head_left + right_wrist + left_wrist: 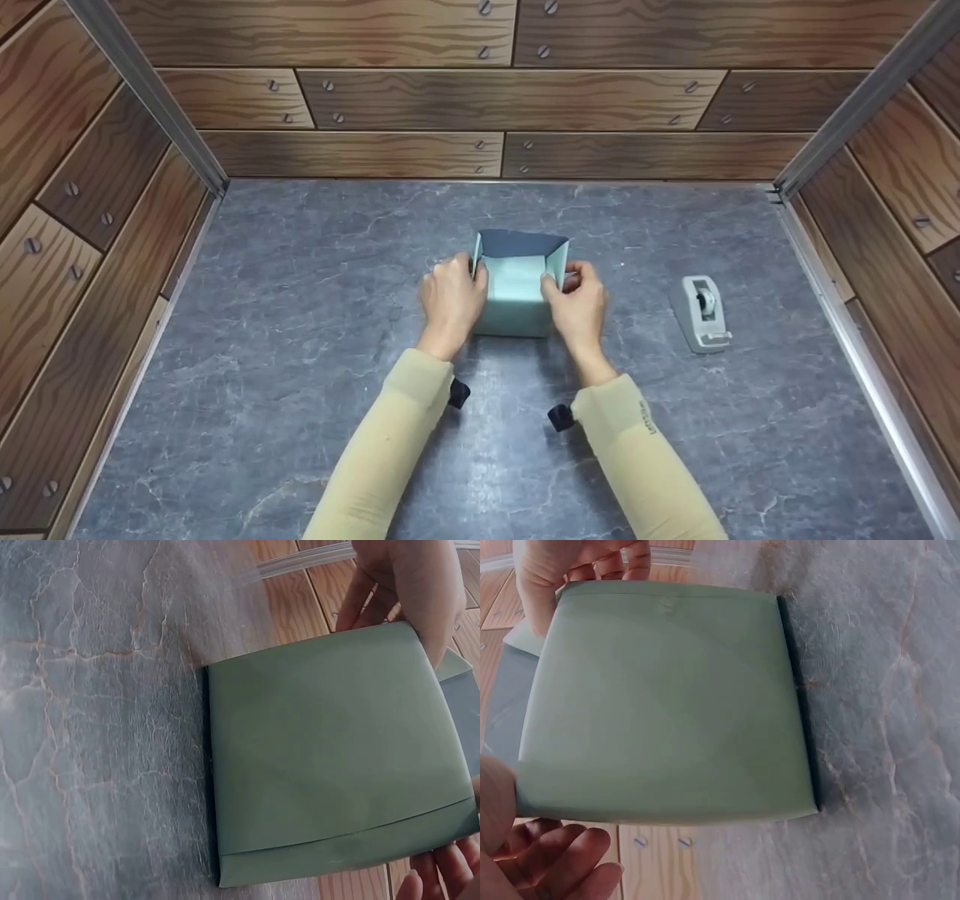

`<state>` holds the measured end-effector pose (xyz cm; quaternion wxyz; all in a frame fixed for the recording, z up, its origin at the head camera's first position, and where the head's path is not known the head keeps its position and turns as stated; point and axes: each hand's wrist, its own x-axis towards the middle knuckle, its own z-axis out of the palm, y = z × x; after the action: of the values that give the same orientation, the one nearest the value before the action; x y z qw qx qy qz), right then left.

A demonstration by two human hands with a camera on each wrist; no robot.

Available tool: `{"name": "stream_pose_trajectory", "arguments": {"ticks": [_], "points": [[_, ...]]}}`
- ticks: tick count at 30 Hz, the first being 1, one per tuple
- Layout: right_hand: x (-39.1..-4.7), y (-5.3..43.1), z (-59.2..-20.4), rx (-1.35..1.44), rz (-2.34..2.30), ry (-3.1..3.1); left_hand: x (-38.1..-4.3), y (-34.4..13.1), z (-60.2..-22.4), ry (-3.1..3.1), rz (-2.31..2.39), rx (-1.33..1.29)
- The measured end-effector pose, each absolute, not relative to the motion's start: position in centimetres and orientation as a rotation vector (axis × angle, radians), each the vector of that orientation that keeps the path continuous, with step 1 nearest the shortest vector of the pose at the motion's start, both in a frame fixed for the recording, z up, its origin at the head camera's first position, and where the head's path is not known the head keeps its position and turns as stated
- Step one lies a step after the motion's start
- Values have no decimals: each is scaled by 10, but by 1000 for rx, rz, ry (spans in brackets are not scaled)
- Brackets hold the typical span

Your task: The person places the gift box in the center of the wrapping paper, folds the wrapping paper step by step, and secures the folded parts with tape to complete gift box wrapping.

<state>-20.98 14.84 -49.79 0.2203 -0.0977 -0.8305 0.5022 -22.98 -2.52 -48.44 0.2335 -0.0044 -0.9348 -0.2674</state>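
Observation:
A pale green paper box stands on the grey tabletop in the head view, its back flap showing a dark grey inner face. My left hand holds the left side near the top edge, thumb on the inner side. On the right side my right hand pinches the wall between thumb and curled fingers. The smooth front face of the box fills the left wrist view. The right wrist view shows the same face of the box with a seam along one edge. The box's inside is mostly hidden.
A light grey tape dispenser with a roll in it stands right of the box. Wood-patterned walls enclose the tabletop at the back and both sides, with metal rails along the edges.

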Motion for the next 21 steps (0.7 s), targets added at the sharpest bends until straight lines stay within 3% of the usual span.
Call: {"name": "stream_pose_trajectory", "arguments": {"ticks": [10,21], "points": [[-209,148,-498,-271,1426,-2295,-233,-22,-478,-2586,-638,46],[-209,149,-499,-297,1414,-2284,-217,-26,-482,-2551,-895,-44]]}}
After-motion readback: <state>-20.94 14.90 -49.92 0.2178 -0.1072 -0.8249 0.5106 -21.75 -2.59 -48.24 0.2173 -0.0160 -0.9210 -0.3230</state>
